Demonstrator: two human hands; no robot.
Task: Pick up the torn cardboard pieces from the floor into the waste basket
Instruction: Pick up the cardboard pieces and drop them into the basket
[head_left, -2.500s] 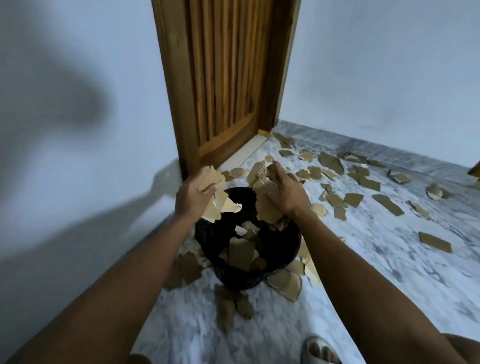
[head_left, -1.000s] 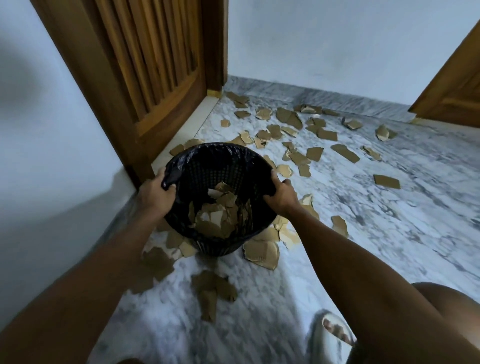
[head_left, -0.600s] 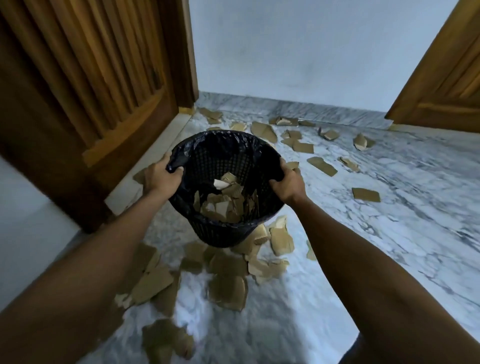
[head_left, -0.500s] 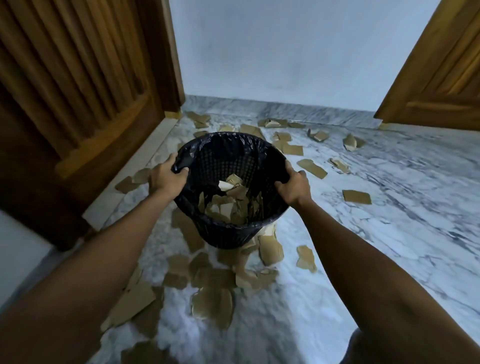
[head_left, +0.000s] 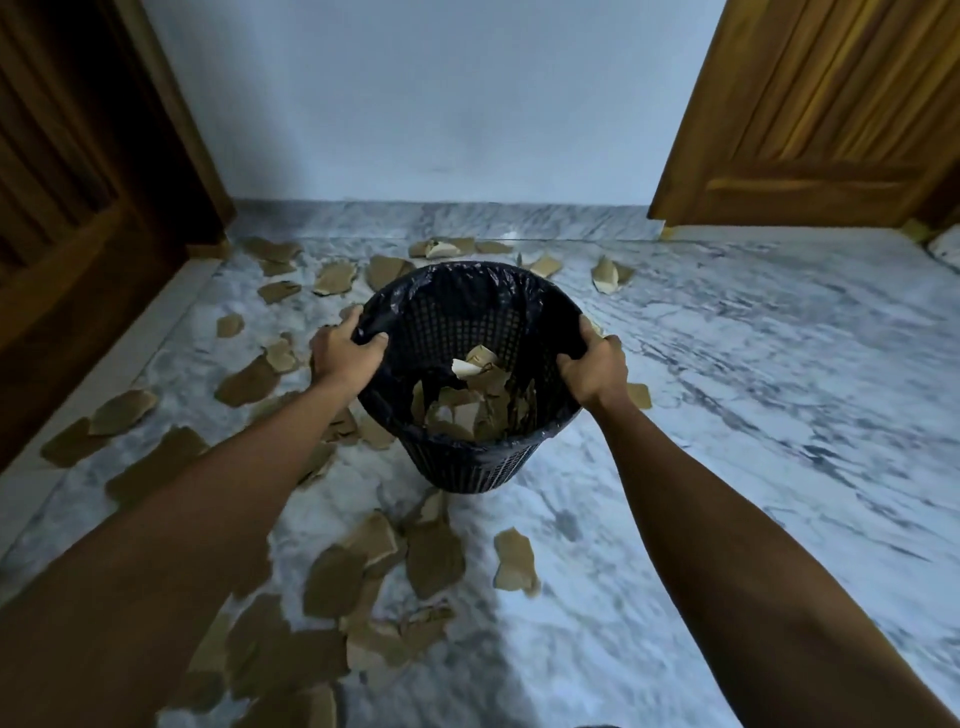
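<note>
head view: left hand (head_left: 345, 353) and right hand (head_left: 592, 366) each grip opposite rims of the black mesh plastic waste basket (head_left: 470, 467), likely steadying it near the scattered brown torn cardboard pieces (head_left: 434, 558).

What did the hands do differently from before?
Both hands dropped their cardboard pieces into the waste basket. Then the left hand and right hand gripped its rim and carried it away from the left door. Many pieces stayed on the floor.

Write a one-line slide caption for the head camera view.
Both hands, left hand and right hand, grip the rim of a black waste basket holding cardboard pieces, with more scattered on the marble floor.
</note>
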